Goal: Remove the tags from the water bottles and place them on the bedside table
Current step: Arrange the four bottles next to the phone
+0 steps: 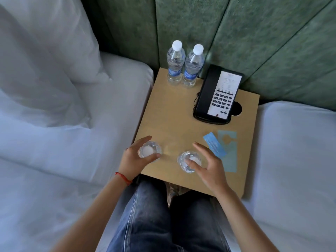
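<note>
Left hand (135,157) is curling its grip round one upright bottle (150,151) near the counter (174,113) front edge, right hand (207,166) is hovering loose-fingered beside another bottle (190,161), tags (221,148) lying just right.

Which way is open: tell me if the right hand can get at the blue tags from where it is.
Probably yes: the right hand is beside the blue tags, which lie flat on the bedside table with nothing between.
</note>
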`<action>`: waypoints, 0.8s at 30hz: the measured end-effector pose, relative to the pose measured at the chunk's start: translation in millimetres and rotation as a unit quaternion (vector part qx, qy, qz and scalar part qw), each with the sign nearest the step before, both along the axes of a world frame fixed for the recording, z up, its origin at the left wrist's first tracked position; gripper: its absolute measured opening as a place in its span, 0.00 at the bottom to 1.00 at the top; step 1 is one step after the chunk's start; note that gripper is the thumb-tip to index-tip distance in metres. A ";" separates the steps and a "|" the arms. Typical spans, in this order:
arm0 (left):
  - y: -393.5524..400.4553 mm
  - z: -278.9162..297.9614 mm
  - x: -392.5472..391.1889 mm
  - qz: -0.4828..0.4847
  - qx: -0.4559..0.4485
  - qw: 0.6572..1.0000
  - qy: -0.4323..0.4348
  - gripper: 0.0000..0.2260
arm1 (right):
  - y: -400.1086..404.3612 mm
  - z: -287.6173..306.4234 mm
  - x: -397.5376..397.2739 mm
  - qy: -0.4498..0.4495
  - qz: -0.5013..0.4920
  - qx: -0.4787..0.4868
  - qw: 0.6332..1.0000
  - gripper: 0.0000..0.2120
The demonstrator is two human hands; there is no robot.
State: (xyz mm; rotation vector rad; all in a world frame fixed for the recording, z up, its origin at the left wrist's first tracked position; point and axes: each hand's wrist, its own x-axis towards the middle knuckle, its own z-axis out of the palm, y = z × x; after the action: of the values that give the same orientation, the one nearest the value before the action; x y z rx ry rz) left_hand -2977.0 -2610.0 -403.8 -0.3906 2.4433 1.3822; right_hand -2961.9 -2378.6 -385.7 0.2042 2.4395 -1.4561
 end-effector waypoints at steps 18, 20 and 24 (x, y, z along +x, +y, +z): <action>2.0 -15.1 8.5 0.022 -0.017 0.997 0.077 0.27 | -4.1 -25.1 5.8 0.033 -0.038 -0.022 0.998 0.20; 4.5 -14.1 5.2 0.038 -0.009 0.995 0.087 0.22 | -6.0 -24.9 -0.2 0.024 -0.052 -0.039 0.998 0.19; 6.6 -10.8 -9.2 0.060 0.017 0.995 0.083 0.20 | -11.4 -25.0 -14.1 0.016 -0.067 -0.060 0.996 0.17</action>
State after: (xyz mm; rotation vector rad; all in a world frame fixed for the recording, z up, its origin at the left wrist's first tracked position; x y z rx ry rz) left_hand -2986.2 -2603.5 -414.6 -0.4366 2.5615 1.5602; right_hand -2976.0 -2390.0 -410.6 0.3263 2.3942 -1.6705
